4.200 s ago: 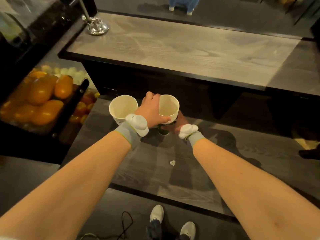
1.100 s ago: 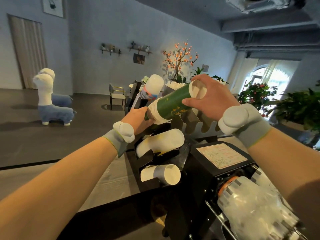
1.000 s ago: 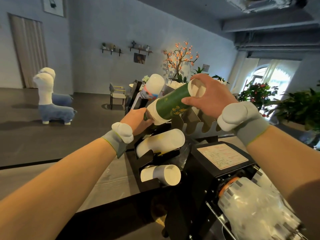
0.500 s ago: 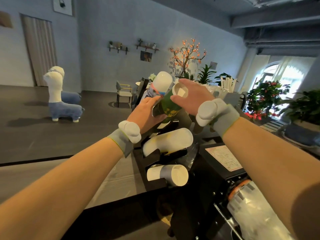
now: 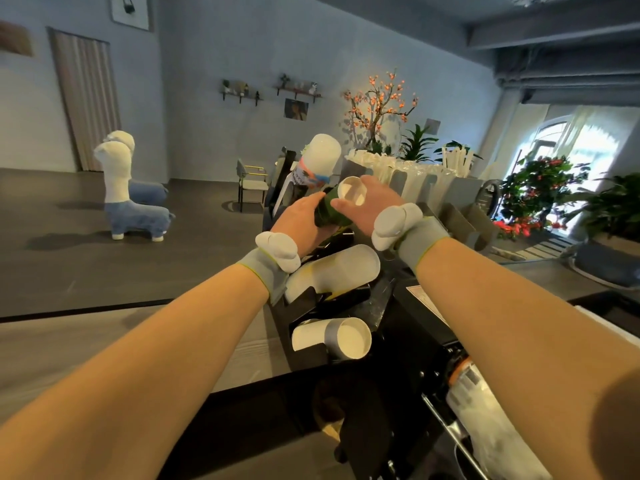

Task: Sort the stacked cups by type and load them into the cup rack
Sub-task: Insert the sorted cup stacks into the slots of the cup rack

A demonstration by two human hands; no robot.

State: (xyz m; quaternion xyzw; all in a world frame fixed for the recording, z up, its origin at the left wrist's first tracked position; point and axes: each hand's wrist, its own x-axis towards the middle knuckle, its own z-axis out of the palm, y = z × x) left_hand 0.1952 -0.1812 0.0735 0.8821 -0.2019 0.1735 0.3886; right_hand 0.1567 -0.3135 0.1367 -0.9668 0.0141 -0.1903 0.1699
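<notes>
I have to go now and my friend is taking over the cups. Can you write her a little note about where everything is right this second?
Left hand: wrapped around the lower part of the green cup stack.
Right hand: gripping the stack's open white end.
The green stack is tilted, held at the cup rack just above the plain white stack.
Already in the rack: a white stack with a colourful band on top, a plain white stack in the middle, a grey-banded stack at the bottom.
Left to do: seat the green stack in its slot and let go. Whether more cups wait elsewhere cannot be seen.
</notes>
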